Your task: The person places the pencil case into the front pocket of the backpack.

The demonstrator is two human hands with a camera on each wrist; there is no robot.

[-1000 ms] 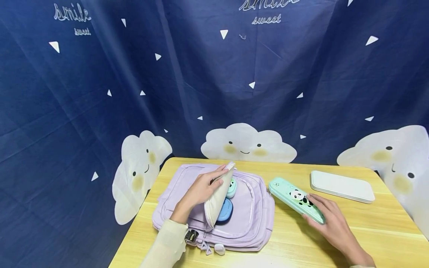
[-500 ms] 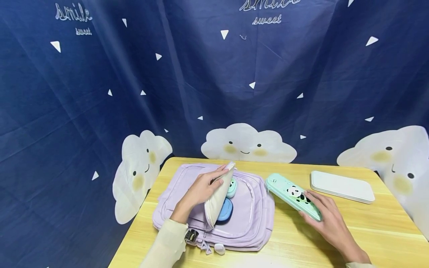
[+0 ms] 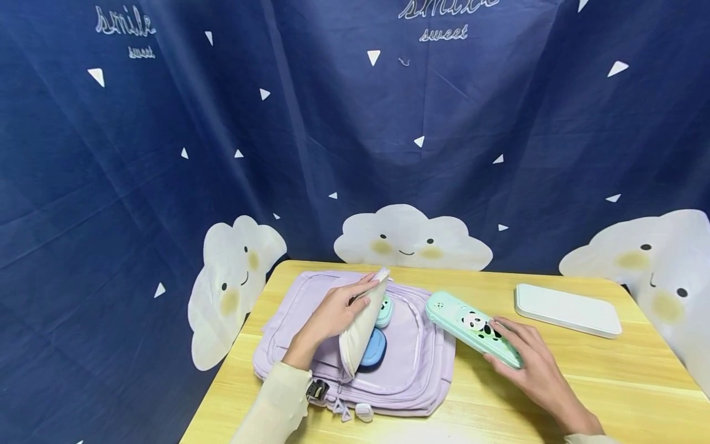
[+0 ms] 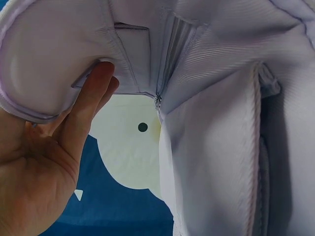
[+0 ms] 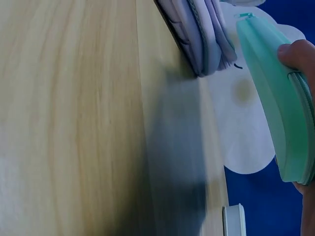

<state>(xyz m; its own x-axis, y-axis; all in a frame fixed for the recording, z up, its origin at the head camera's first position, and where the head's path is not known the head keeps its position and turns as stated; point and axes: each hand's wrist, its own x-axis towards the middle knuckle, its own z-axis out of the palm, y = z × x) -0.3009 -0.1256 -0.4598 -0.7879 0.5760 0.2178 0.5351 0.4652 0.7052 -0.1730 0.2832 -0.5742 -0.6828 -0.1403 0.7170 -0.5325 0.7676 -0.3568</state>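
Observation:
A lilac backpack (image 3: 402, 373) lies flat on the table. My left hand (image 3: 333, 311) holds up the cream-lined flap (image 3: 359, 342) of its front pocket; in the left wrist view the fingers (image 4: 91, 101) touch the flap's lilac cloth. Inside the pocket sit a round-cornered blue case (image 3: 375, 349) and a small mint case (image 3: 384, 312), partly hidden by the flap. My right hand (image 3: 535, 364) grips the near end of a mint panda pencil case (image 3: 471, 327). It is raised off the table, with its far end over the backpack's right edge.
A white oblong case (image 3: 568, 310) lies at the back right of the wooden table (image 3: 621, 382). Zipper pulls and a white tag (image 3: 363, 412) hang at the backpack's near edge. A dark blue curtain (image 3: 355, 123) with clouds stands behind.
My right hand has carried the mint pencil case leftward, from beside the backpack to over its right edge. The left hand and flap stay where they were.

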